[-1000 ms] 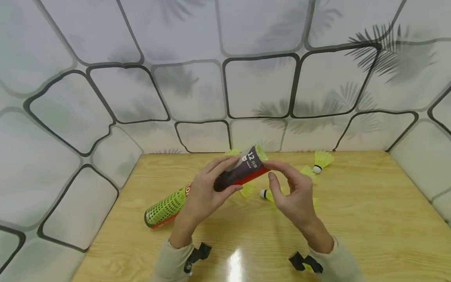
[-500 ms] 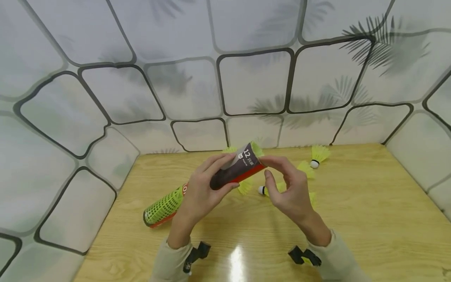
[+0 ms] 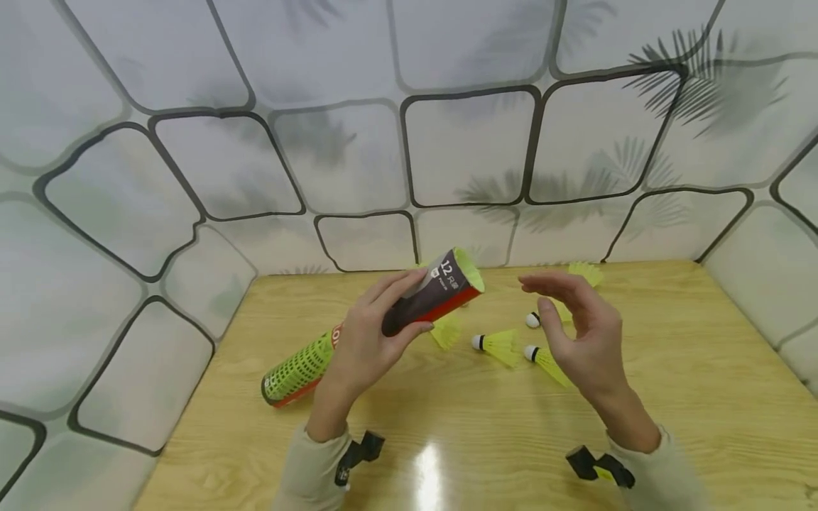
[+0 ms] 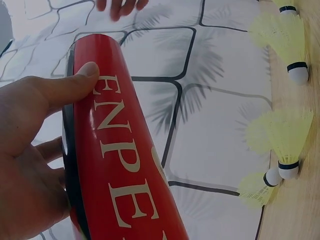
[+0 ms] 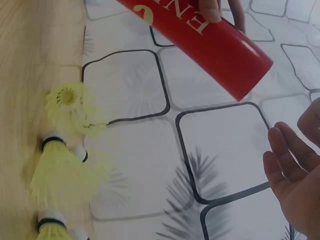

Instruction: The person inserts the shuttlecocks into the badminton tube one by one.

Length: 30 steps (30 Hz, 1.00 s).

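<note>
Red tube (image 3: 434, 299) slants, mouth (image 3: 469, 270) up rightward, left hand (image 3: 368, 336) gripping it, right hand (image 3: 591, 337) relaxed.

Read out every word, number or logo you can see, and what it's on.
"12": dark side of the tube, near its raised end; characters beside it too blurred, print below too small.
"ENPE": tube's red side, left wrist view; the next letter is cut off.
Mid-tube lettering: partly covered by the left hand, not fully readable.
White mark, tube's lower end: too small.
</note>
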Each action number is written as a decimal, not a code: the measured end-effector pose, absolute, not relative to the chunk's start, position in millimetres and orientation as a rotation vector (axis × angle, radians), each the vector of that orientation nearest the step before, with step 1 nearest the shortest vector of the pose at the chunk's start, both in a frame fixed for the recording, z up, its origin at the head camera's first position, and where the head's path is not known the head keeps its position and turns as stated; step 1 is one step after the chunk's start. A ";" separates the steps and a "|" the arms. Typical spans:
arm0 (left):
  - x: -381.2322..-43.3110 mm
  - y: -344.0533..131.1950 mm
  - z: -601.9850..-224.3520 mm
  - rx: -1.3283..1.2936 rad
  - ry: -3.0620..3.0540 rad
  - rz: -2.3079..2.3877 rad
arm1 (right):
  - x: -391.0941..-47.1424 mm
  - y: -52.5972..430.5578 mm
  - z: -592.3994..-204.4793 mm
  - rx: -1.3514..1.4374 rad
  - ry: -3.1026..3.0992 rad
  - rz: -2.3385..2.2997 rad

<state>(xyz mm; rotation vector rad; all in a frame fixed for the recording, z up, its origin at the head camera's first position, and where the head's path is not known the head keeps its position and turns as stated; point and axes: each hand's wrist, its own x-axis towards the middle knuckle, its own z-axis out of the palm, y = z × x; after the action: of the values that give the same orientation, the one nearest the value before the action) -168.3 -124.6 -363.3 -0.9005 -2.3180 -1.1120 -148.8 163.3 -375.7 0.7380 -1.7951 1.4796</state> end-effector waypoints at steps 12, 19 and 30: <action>-173.3 -131.2 -365.2 -0.875 -2.287 -1.148 | -126.6 211.0 -413.4 0.409 -2.143 1.163; -175.5 -134.0 -366.1 -0.857 -2.291 -1.160 | -117.2 227.5 -434.4 0.230 -2.312 1.092; -176.2 -138.5 -366.7 -0.833 -2.295 -1.163 | -117.4 237.4 -465.1 0.107 -2.610 1.028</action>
<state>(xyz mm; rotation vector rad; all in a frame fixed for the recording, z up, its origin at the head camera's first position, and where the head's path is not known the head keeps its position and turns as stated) -176.2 -138.5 -366.7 -0.8332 -2.2946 -1.1632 -117.4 237.4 -465.1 0.1069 -2.6096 1.0277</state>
